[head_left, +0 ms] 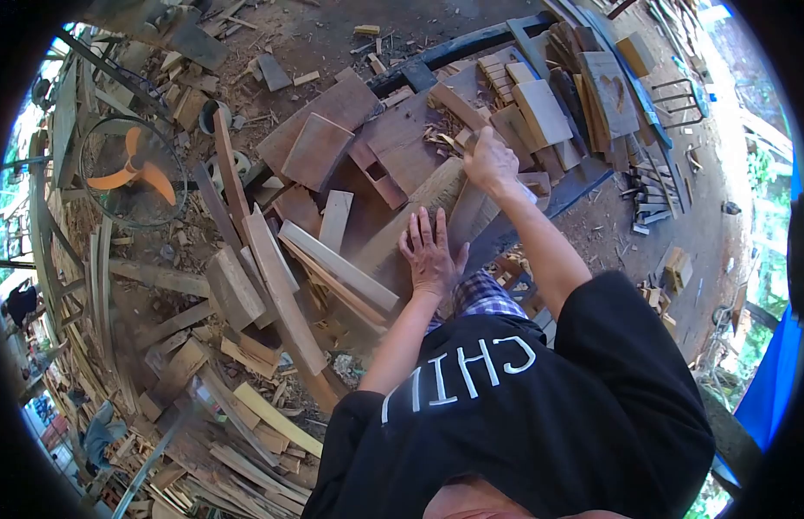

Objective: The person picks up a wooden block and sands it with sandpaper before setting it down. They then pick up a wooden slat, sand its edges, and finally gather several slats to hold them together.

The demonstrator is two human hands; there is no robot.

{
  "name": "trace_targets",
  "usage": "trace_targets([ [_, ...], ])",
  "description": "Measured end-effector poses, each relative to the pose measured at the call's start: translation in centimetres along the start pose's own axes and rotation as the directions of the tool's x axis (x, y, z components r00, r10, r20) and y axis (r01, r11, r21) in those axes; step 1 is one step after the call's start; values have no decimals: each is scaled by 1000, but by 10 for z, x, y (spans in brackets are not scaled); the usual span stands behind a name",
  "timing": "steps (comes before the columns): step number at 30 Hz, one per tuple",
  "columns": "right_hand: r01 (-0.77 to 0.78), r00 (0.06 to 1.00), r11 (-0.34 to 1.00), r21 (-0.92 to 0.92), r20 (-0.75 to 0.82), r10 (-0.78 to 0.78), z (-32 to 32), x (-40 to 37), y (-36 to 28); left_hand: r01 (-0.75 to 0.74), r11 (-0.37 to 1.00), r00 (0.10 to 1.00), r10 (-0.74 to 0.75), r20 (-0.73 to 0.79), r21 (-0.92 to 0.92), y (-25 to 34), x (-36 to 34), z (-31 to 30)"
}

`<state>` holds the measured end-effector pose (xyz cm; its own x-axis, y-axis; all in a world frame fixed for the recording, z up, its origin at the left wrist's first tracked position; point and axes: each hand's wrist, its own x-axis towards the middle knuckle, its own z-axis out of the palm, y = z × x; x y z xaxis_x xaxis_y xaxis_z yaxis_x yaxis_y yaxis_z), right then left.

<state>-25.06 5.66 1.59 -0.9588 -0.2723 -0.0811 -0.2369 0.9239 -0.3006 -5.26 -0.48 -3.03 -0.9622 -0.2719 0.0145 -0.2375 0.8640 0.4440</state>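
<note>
My left hand (432,255) lies flat with fingers spread on a long wooden board (400,227), which slants across the workbench in front of my lap. At the board's upper end, my right hand (491,163) is closed in a fist; I cannot tell what is in it. Just beyond that fist a narrow strip of wood (456,104) points up and left. Wood shavings (441,138) lie beside the board's far end. A reddish wooden block with a slot (377,176) sits left of the board.
A square wooden piece (317,151) rests on the bench at the left. Stacked blocks (542,112) and a board with a heart shape (609,93) stand at the right. An orange-bladed fan (134,169) faces the bench from the left. Long planks (285,294) lean near my left arm.
</note>
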Motion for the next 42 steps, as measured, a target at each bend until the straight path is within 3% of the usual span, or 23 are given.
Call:
trace_targets([
  [3, 4, 999, 1000, -1, 42, -3, -1, -41, -2, -6, 1000, 1000, 6, -4, 24, 0, -1, 1],
  [5, 53, 979, 998, 34, 193, -59, 1, -90, -8, -12, 999, 1000, 12, 20, 32, -4, 1, 0],
  [7, 89, 993, 995, 48, 73, -92, 6, -84, -6, -12, 999, 999, 10, 53, 38, -1, 0, 1],
  [9, -14, 999, 1000, 1, 47, 14, 6, -31, -1, -1, 1000, 1000, 0, 5, 19, 0, 1, 0],
  [12, -101, 988, 994, 42, 126, 95, -7, 11, 1, -8, 999, 1000, 8, -1, 38, -1, -2, 1],
  [15, 21, 999, 999, 35, 32, -22, 9, -52, 0, -15, 1000, 1000, 15, -3, 25, 0, 1, -1],
  [17, 56, 979, 997, 48, 196, -64, -7, -92, -15, -8, 1000, 1000, 7, 20, 16, 0, -1, -1],
  [18, 92, 990, 995, 43, 100, -96, 1, -88, -10, -7, 1000, 1000, 7, 9, 6, 1, 0, -3],
  [19, 91, 989, 995, 45, 110, -95, 2, -64, -6, -8, 1000, 1000, 8, -1, 1, 1, 1, -3],
  [21, -13, 1000, 999, 35, 17, 13, 0, -8, -2, -2, 1000, 1000, 2, 5, 31, 0, -3, 0],
  [24, 0, 1000, 1000, 9, 28, -1, 0, 4, 3, 3, 1000, 1000, -3, 13, 8, 1, 0, -2],
  [27, 15, 992, 1000, 14, 127, -17, 8, -69, -3, 4, 1000, 1000, -4, 24, 4, 0, -1, 0],
  [29, 96, 988, 995, 32, 115, -99, 1, -87, -7, -9, 1000, 999, 9, 33, -4, 0, 0, -1],
  [31, 12, 998, 998, -56, 68, -9, 2, -42, -3, -4, 1000, 1000, 4, 5, 5, 0, 0, -1],
  [33, 0, 1000, 1000, 30, -12, 1, 3, -6, 2, 1, 1000, 1000, -1, 13, 17, 1, -1, -1],
  [35, -34, 996, 999, -7, 78, 34, -10, 6, -1, -3, 1000, 1000, 3, 13, 16, 1, 0, -3],
  [36, 26, 1000, 997, 79, 9, -26, -6, -13, 1, -9, 1000, 1000, 9, -3, 12, 1, 4, -2],
  [37, -32, 995, 999, 4, 96, 31, -3, -37, -2, -11, 1000, 1000, 11, -7, 14, 0, 2, 0],
  [39, 30, 972, 998, 57, 231, -42, -11, -78, -10, -9, 1000, 1000, 9, 7, 10, 0, -1, 0],
  [42, -13, 986, 999, 35, 167, 7, -10, -20, -3, -7, 1000, 1000, 7, 4, 27, 0, 1, 0],
])
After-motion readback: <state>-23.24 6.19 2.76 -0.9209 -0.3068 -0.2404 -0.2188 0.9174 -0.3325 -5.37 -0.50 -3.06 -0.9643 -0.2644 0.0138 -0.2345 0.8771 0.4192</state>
